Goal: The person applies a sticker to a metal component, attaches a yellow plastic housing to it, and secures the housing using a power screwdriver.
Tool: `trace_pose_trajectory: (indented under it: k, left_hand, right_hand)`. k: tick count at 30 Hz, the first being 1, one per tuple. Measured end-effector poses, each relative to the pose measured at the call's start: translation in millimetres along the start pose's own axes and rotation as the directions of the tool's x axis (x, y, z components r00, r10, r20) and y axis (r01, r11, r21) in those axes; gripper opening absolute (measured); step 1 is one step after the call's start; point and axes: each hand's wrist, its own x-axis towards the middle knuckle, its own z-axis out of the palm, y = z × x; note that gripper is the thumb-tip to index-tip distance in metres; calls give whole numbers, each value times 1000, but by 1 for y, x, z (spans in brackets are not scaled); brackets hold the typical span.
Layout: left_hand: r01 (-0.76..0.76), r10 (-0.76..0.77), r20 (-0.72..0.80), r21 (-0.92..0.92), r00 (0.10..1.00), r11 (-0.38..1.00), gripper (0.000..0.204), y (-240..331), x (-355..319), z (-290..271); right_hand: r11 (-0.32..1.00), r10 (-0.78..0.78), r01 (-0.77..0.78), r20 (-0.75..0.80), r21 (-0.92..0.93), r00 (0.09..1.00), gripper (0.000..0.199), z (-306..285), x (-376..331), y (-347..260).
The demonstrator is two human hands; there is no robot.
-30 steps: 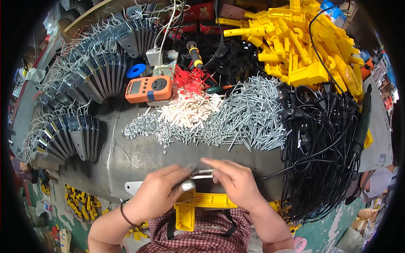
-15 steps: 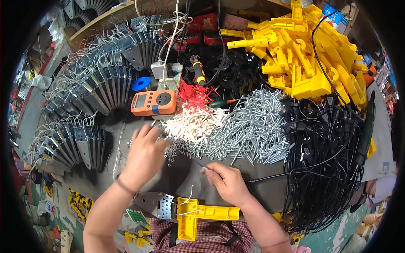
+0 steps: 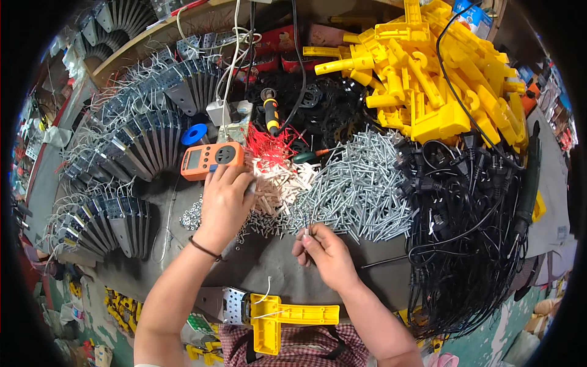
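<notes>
My left hand (image 3: 225, 199) is over the left edge of a pile of small white sleeves (image 3: 275, 192), just below an orange multimeter (image 3: 212, 160). Its fingers are bent and close together; the tips, and anything in them, are hidden. Loose small nuts (image 3: 193, 215) lie beside that hand. My right hand (image 3: 324, 252) is closed in front of a heap of long silver screws (image 3: 358, 192), pinching a small thin pale piece (image 3: 307, 233) between thumb and fingers. At the table's front edge, a yellow plastic housing (image 3: 293, 313) with white wires adjoins a perforated metal plate (image 3: 235, 306).
Fanned rows of metal plates with wires (image 3: 137, 150) fill the left side. Yellow plastic parts (image 3: 428, 85) are heaped at the far right, above bundled black cords (image 3: 465, 257). A yellow-black screwdriver handle (image 3: 271, 113), red wires (image 3: 269, 144) and a blue spool (image 3: 194, 134) are at the back.
My left hand has moved from the nuts up and right to the edge of the white sleeves. My right hand has turned slightly, still pinching its small piece. The whole view has shifted a little.
</notes>
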Motion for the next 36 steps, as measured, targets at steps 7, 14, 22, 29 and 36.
trace_pose_trajectory:
  k: [7,14,22,29,36]
  left_hand:
    - [19,-23,17,199,1000,980,17,3,32,22]
    - [292,-229,272,-221,935,930,15,22,-32,-32]
    - [681,-344,615,-724,709,110,18,63,-69,-34]
    - [628,-346,630,-766,695,-135,18,65,-73,-41]
    - [471,-36,495,-844,868,-257,64,62,-86,-69]
  right_hand:
    - [999,-18,17,14,34,1000,14,-6,-3,9]
    - [1000,-15,15,-93,4,996,11,-8,1,9]
    - [988,-46,40,-34,-152,998,15,9,5,-18]
    - [980,-129,125,-17,-154,992,12,11,-8,-22]
    - [954,-231,229,17,-195,973,7,16,-17,-36]
